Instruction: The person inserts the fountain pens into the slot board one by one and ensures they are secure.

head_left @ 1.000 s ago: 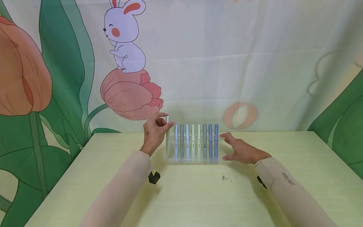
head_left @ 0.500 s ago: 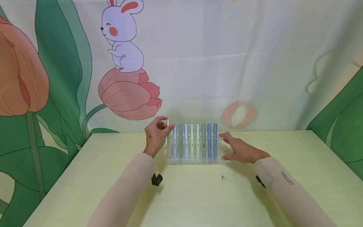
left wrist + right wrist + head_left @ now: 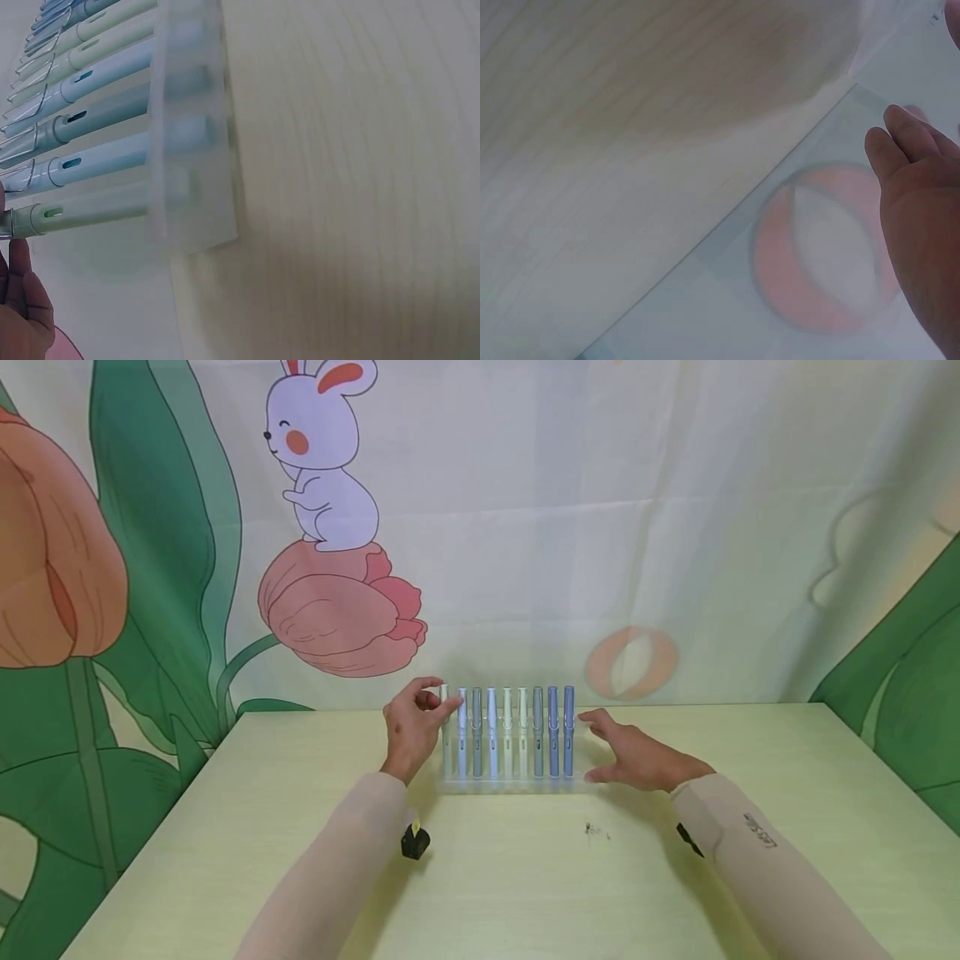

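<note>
A clear rack (image 3: 510, 787) holds a row of capped pens standing upright, from pale green through light blue to dark blue. At its left end my left hand (image 3: 412, 727) pinches the cap of a pale green pen (image 3: 447, 753) between thumb and fingers. In the left wrist view that pen (image 3: 90, 213) sits with its lower end in the rack's frosted base (image 3: 196, 225). My right hand (image 3: 641, 757) is at the rack's right end, thumb and fingers spread apart, with no pen between them. Whether it touches the rack, I cannot tell.
The rack stands near the back edge of a pale wooden table (image 3: 510, 885). Behind hangs a printed curtain (image 3: 525, 527) with a rabbit and tulips. A few tiny dark specks (image 3: 589, 829) lie in front of the rack, to the right.
My left hand has moved down with the pale green pen, whose top is now about level with the other pens. My right hand has stayed by the rack's right end.
</note>
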